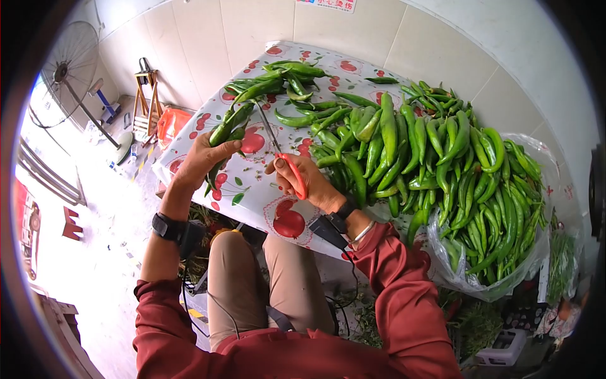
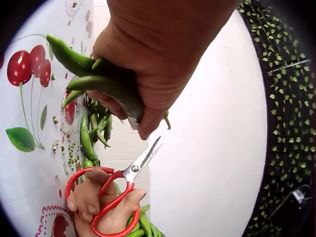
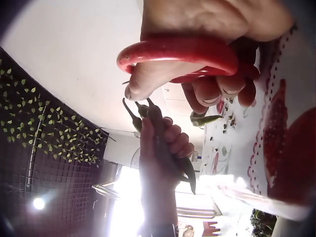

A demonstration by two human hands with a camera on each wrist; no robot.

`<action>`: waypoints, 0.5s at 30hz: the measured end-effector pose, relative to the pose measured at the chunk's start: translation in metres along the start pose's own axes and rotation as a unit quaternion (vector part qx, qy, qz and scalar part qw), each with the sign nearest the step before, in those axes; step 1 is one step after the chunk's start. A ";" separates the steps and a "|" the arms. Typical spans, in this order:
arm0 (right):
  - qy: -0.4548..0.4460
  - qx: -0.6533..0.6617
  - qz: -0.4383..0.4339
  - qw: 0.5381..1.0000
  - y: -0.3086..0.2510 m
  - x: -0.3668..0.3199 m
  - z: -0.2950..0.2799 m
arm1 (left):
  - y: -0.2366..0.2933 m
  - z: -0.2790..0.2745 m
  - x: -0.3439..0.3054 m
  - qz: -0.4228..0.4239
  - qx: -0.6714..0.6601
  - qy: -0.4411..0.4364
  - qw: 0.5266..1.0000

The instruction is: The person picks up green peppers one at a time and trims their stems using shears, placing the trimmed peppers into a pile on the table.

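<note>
A small bunch of long green chili peppers [image 1: 228,129] is gripped in my left hand [image 1: 201,161], thumb across them. In the left wrist view, the peppers' tapered ends [image 2: 69,57] stick out on one side of the fist and a stem shows on the other. My right hand [image 1: 314,183] holds red-handled scissors [image 2: 132,172], with the thumb through one loop [image 3: 182,54]. The metal blades point toward the held peppers, close below the left hand's thumb in the left wrist view. Cut stem bits [image 2: 71,158] lie scattered on the cherry-print tablecloth [image 1: 243,199].
A large heap of green chili peppers [image 1: 391,145] covers the table's right side, spilling from a clear plastic bag [image 1: 451,278]. A smaller pile [image 1: 278,79] lies at the far left of the table. A standing fan [image 1: 62,69] and a folding wooden stool [image 1: 146,95] stand to the left.
</note>
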State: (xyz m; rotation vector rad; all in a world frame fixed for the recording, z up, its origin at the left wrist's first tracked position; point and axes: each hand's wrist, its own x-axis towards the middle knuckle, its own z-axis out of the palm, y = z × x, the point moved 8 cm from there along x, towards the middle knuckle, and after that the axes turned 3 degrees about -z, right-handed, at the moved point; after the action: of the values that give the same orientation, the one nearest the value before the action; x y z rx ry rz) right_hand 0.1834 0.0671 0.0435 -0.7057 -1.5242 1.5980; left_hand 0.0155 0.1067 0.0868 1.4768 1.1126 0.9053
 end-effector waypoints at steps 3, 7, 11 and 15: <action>-0.021 -0.026 -0.025 0.999 0.001 0.002 0.005 | 0.009 -0.005 -0.003 0.009 0.100 0.038 0.994; -0.012 -0.069 -0.036 0.997 0.003 0.004 0.005 | 0.019 0.003 -0.007 0.018 0.124 0.062 0.990; -0.018 -0.066 -0.048 0.997 -0.003 0.002 0.005 | 0.028 0.011 -0.008 0.038 0.114 0.066 0.991; -0.018 -0.079 -0.060 0.995 -0.005 0.002 0.006 | 0.033 0.014 -0.009 0.034 0.105 0.056 0.992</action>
State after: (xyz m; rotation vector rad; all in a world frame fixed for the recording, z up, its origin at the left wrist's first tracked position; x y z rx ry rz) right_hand 0.1782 0.0653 0.0494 -0.6606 -1.7012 1.4186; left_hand 0.0323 0.0922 0.1166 1.6587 1.2787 0.9514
